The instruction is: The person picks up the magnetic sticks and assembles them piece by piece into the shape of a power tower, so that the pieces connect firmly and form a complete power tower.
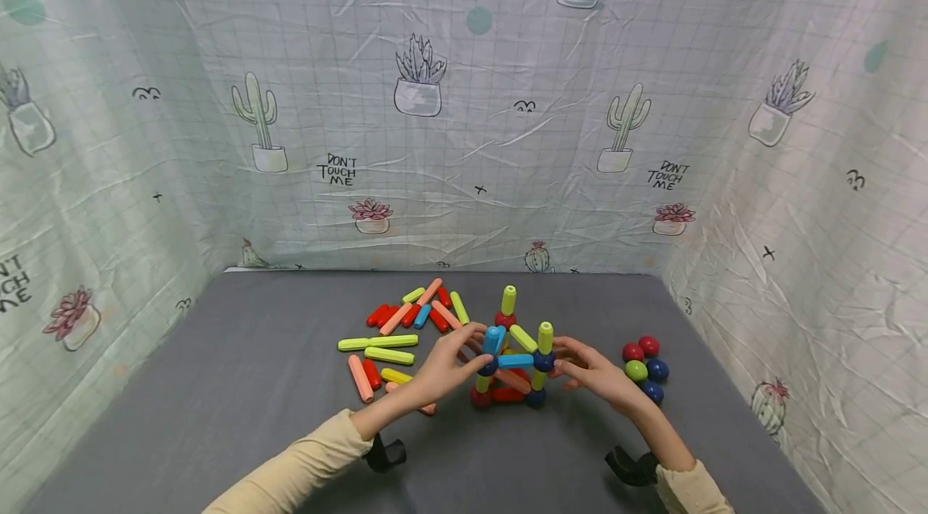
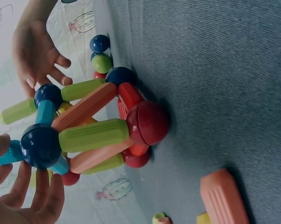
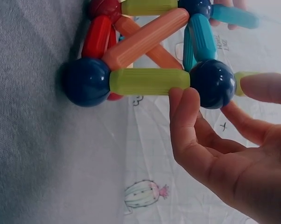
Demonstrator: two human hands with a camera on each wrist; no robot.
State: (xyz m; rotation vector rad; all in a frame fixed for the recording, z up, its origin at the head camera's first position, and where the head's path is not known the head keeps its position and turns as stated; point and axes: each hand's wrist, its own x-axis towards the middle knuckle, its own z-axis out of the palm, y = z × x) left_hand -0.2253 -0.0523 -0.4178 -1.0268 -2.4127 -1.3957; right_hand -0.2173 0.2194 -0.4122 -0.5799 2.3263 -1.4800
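Both hands are at a frame built from coloured sticks and balls, its lower red (image 2: 150, 123) and blue balls (image 3: 87, 82) on the grey surface. At its left corner my left hand (image 1: 449, 359) pinches an upright light-blue stick (image 2: 7, 153) between thumb and finger, other fingers against the dark blue ball (image 2: 41, 146) beneath. My right hand (image 1: 598, 375) curls about the opposite dark blue ball (image 3: 213, 84), thumb over the upper green stick (image 1: 545, 337), fingertips at the lower green stick (image 3: 147, 82). A light-blue stick (image 1: 515, 361) joins these two balls; salmon sticks (image 3: 147, 39) slope inside.
Left of the frame lie several loose sticks, among them green (image 1: 390, 355), salmon (image 1: 360, 378) and red ones (image 1: 372, 374). Loose red (image 1: 648, 346), green (image 1: 635, 370) and blue balls (image 1: 657, 370) sit to the right. A printed curtain (image 1: 464, 143) hangs behind.
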